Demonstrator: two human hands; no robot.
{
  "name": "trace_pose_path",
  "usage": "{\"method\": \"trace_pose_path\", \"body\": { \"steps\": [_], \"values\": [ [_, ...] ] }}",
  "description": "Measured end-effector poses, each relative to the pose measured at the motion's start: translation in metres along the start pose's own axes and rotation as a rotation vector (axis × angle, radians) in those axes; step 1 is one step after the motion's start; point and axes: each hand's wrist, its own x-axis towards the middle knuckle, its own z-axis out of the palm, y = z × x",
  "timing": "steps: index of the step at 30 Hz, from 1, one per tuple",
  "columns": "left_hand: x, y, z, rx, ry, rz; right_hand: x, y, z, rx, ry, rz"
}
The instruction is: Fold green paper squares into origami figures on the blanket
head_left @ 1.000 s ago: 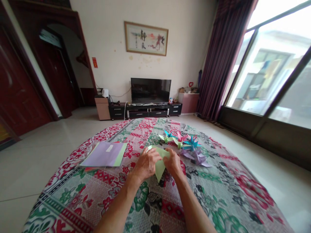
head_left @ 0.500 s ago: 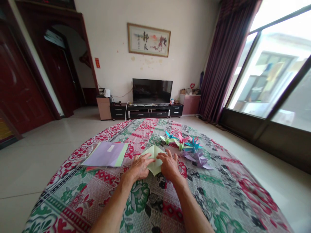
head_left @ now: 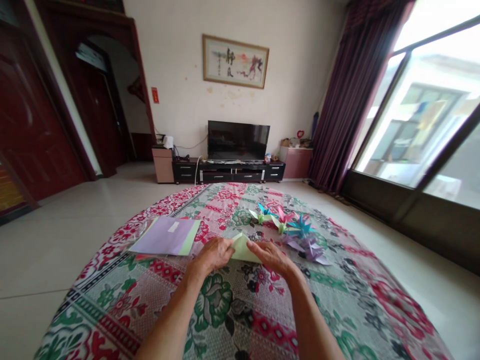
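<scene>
A pale green sheet of origami paper (head_left: 243,251), folded to a peak at its far side, is between my two hands over the table. My left hand (head_left: 215,254) grips its left side, fingers closed. On the right side my right hand (head_left: 270,255) pinches the paper, thumb toward the middle. Parts of the paper are hidden behind my fingers. Beyond my right hand stand several folded paper cranes: green (head_left: 282,226), pink (head_left: 284,215), blue (head_left: 301,226) and purple (head_left: 312,249).
Left of my hands lies a stack of coloured paper (head_left: 161,239), purple on top, partly in clear plastic. A flowered tablecloth (head_left: 213,305) covers the round table. Past it are a television (head_left: 238,141) on a low black cabinet (head_left: 217,175) and a large window at right.
The paper was lying flatter and opened as a diamond under my fingers; now its near side is folded up and my hands hold its two sides. The view has shifted slightly.
</scene>
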Motion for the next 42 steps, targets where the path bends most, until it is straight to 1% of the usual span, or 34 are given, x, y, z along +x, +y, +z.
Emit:
{"method": "trace_pose_path", "body": {
  "steps": [1, 2, 4, 6, 9, 14, 20, 22, 26, 29, 33, 36, 40, 42],
  "values": [
    [0.002, 0.0, 0.003, 0.016, 0.032, -0.013, 0.002, 0.001, 0.002, -0.036, 0.032, 0.031],
    [0.004, -0.001, 0.006, 0.03, 0.063, -0.028, 0.004, 0.003, 0.006, -0.101, 0.102, 0.077],
    [0.007, -0.002, 0.012, 0.045, 0.126, -0.064, 0.009, 0.005, 0.014, -0.227, 0.24, 0.118],
    [0.009, -0.004, 0.019, 0.038, 0.184, -0.087, 0.014, 0.007, 0.021, -0.3, 0.318, 0.139],
    [0.012, -0.007, 0.028, 0.019, 0.251, -0.089, 0.016, 0.008, 0.028, -0.339, 0.361, 0.164],
    [0.014, -0.01, 0.041, 0.069, 0.282, -0.079, 0.013, 0.006, 0.033, -0.391, 0.427, 0.139],
    [0.013, -0.012, 0.043, 0.084, 0.279, -0.071, 0.014, 0.003, 0.034, -0.396, 0.404, 0.185],
    [0.012, -0.014, 0.042, 0.056, 0.274, -0.044, 0.016, 0.005, 0.032, -0.355, 0.39, 0.207],
    [0.012, -0.019, 0.042, -0.001, 0.266, 0.02, 0.02, 0.01, 0.027, -0.226, 0.33, 0.304],
    [0.013, -0.022, 0.041, -0.019, 0.254, 0.041, 0.021, 0.012, 0.024, -0.174, 0.313, 0.311],
    [0.013, -0.021, 0.038, -0.039, 0.24, 0.033, 0.022, 0.013, 0.022, -0.117, 0.294, 0.268],
    [0.013, -0.017, 0.031, -0.07, 0.253, 0.01, 0.022, 0.013, 0.02, 0.023, 0.255, 0.195],
    [0.012, -0.01, 0.018, -0.217, 0.281, 0.034, 0.02, 0.01, 0.017, 0.223, 0.188, 0.057],
    [0.01, -0.007, 0.011, -0.316, 0.289, 0.019, 0.018, 0.006, 0.015, 0.294, 0.155, 0.029]
  ]
}}
